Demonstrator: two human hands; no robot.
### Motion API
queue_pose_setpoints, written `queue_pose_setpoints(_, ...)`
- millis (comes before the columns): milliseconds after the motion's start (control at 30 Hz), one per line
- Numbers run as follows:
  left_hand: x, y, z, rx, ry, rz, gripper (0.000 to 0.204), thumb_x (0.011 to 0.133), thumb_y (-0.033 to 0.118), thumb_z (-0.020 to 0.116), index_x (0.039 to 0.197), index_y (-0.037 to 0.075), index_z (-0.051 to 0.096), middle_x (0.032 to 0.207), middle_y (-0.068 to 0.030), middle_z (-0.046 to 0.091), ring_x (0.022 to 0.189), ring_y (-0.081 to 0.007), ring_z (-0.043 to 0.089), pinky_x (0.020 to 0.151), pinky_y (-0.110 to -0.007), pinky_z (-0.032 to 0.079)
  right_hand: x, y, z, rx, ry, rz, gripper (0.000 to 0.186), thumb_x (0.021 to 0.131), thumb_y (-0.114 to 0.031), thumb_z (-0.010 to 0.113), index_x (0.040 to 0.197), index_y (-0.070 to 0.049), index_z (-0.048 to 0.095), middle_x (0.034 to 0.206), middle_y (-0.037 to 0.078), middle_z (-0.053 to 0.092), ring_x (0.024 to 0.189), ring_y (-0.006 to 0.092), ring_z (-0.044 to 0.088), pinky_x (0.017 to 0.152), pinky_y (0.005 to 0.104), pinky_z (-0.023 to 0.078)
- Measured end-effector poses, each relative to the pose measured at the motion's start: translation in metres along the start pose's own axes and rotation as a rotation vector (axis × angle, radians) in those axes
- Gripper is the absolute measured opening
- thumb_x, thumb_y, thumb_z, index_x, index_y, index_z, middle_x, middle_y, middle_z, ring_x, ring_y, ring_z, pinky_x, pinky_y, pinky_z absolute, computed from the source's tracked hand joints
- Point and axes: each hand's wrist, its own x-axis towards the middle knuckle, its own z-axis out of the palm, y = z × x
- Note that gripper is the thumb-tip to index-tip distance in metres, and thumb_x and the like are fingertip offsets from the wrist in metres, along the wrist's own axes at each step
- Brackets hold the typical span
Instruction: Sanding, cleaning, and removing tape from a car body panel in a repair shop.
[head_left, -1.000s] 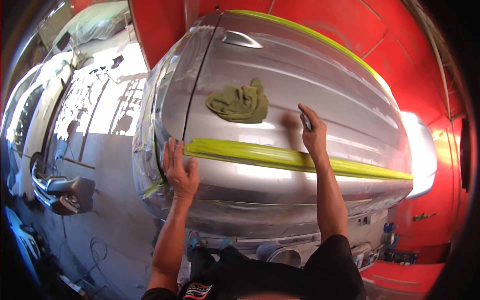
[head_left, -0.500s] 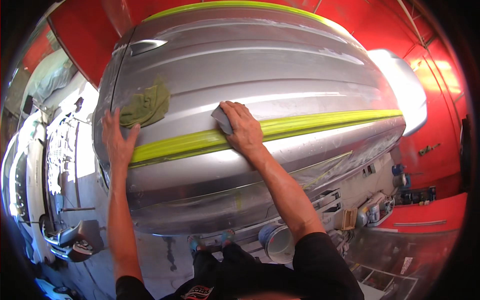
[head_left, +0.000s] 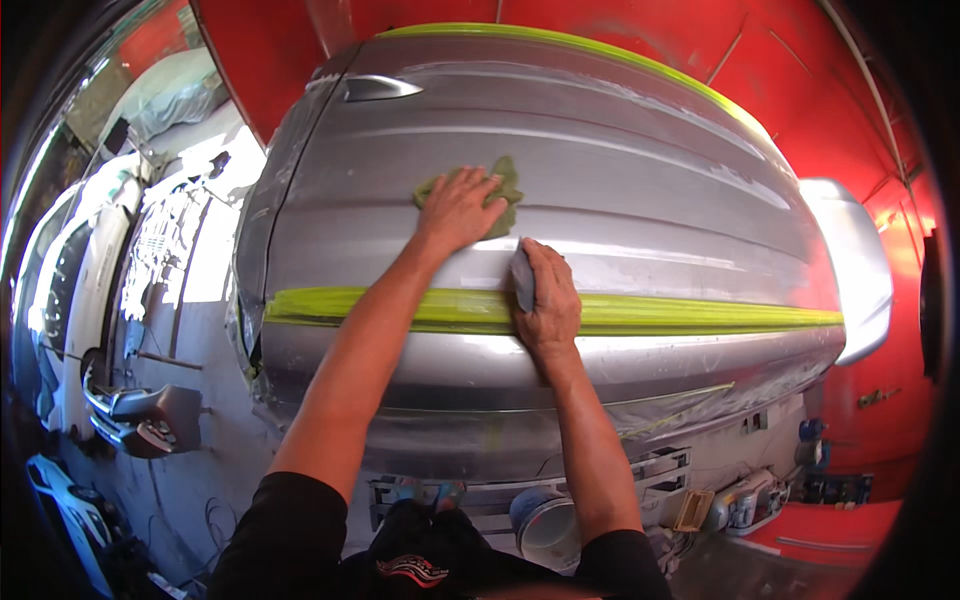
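Observation:
The silver-grey car roof (head_left: 650, 200) spreads beneath both arms, dull and scuffed in patches. My left hand (head_left: 458, 213) lies over a crumpled olive-green cloth (head_left: 507, 190) on the roof's ridges, its fingers bunched on it. Just to the right and nearer, my right hand (head_left: 550, 305) grips a folded grey sheet that looks like sandpaper (head_left: 522, 275). Its heel and wrist cross the yellow-green masking tape (head_left: 700, 312) that runs along the near roof edge. Part of the sheet is hidden under the fingers.
A silver roof fin (head_left: 384, 88) stands up at the far left. Clear plastic film covers the car's near side. By my feet are a bucket (head_left: 525, 510) and a metal frame platform (head_left: 655, 470). A loose bumper (head_left: 150, 415) lies on the floor at left; red walls surround the far side.
My left hand has taken hold of the green cloth and carried it rightward across the roof. My right hand still holds the grey sheet near the tape. The whole view has shifted.

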Motion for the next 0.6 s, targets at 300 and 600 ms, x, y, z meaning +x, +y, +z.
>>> queue_pose_setpoints(300,-0.011,-0.056,-0.033,-0.053,-0.017,-0.092,0.051,0.103,0.044,0.049,0.144,0.017,0.062,0.156,-0.0132,0.051,0.148,-0.0332,0.042,0.122,-0.053,0.029,0.002,0.004,-0.001,-0.12,0.006,0.039,0.061,0.076,0.011,0.066,0.135,-0.005,0.063,0.127,0.017,0.068,0.12,0.0376,0.063,0.101,0.0438,0.053)
queue_pose_setpoints(600,-0.043,-0.203,-0.08,0.168,0.195,-0.4,0.05,0.102,0.041,0.05,0.139,0.011,0.064,0.149,-0.0168,0.055,0.143,-0.0361,0.046,0.116,-0.055,0.037,0.004,-0.001,0.004,-0.137,0.007,0.067,0.047,0.086,0.008,0.062,0.132,-0.004,0.065,0.122,0.019,0.07,0.116,0.039,0.066,0.1,0.0439,0.054)
